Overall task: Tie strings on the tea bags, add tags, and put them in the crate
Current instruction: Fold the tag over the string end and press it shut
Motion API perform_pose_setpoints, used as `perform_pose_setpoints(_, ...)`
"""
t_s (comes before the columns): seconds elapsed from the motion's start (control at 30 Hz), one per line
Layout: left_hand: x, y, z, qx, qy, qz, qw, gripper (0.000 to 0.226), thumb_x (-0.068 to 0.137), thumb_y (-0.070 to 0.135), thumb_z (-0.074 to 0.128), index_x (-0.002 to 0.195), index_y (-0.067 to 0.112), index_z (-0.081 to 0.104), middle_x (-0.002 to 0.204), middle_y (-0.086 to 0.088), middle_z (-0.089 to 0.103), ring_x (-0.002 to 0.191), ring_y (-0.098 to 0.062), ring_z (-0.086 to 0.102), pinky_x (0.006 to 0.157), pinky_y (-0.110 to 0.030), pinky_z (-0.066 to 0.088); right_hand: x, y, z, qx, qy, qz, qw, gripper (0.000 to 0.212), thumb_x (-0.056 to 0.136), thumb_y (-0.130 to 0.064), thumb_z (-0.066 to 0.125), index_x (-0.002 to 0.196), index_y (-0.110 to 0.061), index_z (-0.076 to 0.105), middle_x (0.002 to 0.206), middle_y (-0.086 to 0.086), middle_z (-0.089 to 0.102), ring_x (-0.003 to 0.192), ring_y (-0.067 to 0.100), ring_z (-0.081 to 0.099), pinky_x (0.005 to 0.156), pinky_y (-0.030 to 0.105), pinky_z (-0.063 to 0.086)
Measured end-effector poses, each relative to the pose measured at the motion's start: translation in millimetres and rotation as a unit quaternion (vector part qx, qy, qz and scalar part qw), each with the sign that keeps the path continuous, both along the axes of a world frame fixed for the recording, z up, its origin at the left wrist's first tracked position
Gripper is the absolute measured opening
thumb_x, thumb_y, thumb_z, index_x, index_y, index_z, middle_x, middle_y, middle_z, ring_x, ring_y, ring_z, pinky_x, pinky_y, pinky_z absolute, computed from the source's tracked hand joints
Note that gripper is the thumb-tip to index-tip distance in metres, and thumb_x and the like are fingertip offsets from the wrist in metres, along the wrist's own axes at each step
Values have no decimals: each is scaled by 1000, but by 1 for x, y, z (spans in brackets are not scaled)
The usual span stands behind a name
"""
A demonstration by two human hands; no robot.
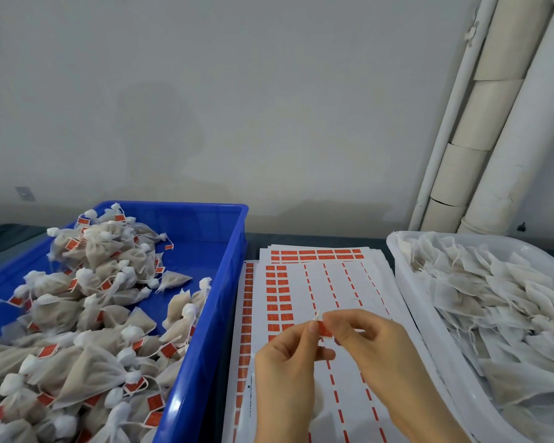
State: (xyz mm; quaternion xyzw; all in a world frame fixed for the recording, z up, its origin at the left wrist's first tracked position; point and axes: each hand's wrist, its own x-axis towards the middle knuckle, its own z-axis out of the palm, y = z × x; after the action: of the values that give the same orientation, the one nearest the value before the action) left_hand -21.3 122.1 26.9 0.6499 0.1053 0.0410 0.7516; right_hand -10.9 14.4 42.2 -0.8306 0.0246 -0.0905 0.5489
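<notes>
My left hand and my right hand meet above the sticker sheets. Together they pinch a small red tag with a short white string end sticking up between the fingertips. A tea bag hangs below my left palm, mostly hidden. The blue crate on the left holds several tied tea bags with red tags. The white tray on the right holds several untied tea bags.
Sheets of red stickers lie stacked between the crate and the tray; many rows are peeled bare. A grey wall stands behind the table, with white pipes at the right.
</notes>
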Motion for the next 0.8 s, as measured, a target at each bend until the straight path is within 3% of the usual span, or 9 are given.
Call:
perform_pose_setpoints(0.1, 0, -3, 0, -2, -17, 17, 1000, 16, 88, 21, 58, 81, 21, 73, 71, 4, 73, 69, -9, 70, 52, -13, 50, -3, 9, -6, 27, -11, -30, 999, 6, 76, -39, 68, 80, -40, 64, 86, -22, 66, 82, 3, 61, 67, 9, 43)
perform_pose_setpoints(0.2, 0, -5, 0, -15, -26, 34, 999, 16, 88, 19, 59, 79, 22, 73, 73, 7, 73, 72, -9, 70, 55, -15, 51, -2, 12, -10, 88, -13, -53, 995, 4, 78, -27, 71, 79, -30, 69, 84, -14, 70, 82, 7, 64, 71, 16, 48)
perform_pose_setpoints(0.37, 1, -4, 0, -78, -1, 49, 996, 21, 83, 20, 66, 67, 29, 76, 73, 5, 74, 71, -18, 66, 62, -26, 50, 1, 12, -12, 132, -5, -53, 990, 3, 78, -24, 72, 75, -26, 70, 71, -17, 70, 75, 6, 65, 64, 12, 46)
perform_pose_setpoints(0.53, 7, 4, 2, -146, 64, -12, 987, 9, 78, 20, 69, 74, 20, 77, 80, 1, 75, 78, -19, 71, 59, -27, 51, 7, 3, -9, 95, 3, -35, 995, 10, 78, -24, 72, 70, -28, 69, 65, -20, 68, 71, 4, 64, 60, 10, 43)
perform_pose_setpoints(0.67, 14, 8, 4, -105, 52, -32, 993, 12, 78, 19, 69, 69, 20, 76, 75, 1, 74, 70, -13, 72, 52, -20, 53, 11, -1, -7, 72, 9, -22, 997, 14, 80, -29, 69, 68, -36, 65, 65, -29, 65, 73, 1, 62, 61, 6, 40)
perform_pose_setpoints(0.8, 20, 4, 2, -42, 16, -14, 999, 10, 84, 20, 65, 78, 20, 73, 73, 7, 73, 74, -9, 71, 60, -20, 55, 12, 0, -6, 73, 5, -16, 997, 14, 81, -29, 67, 73, -39, 62, 78, -27, 63, 77, 0, 60, 67, 7, 42)
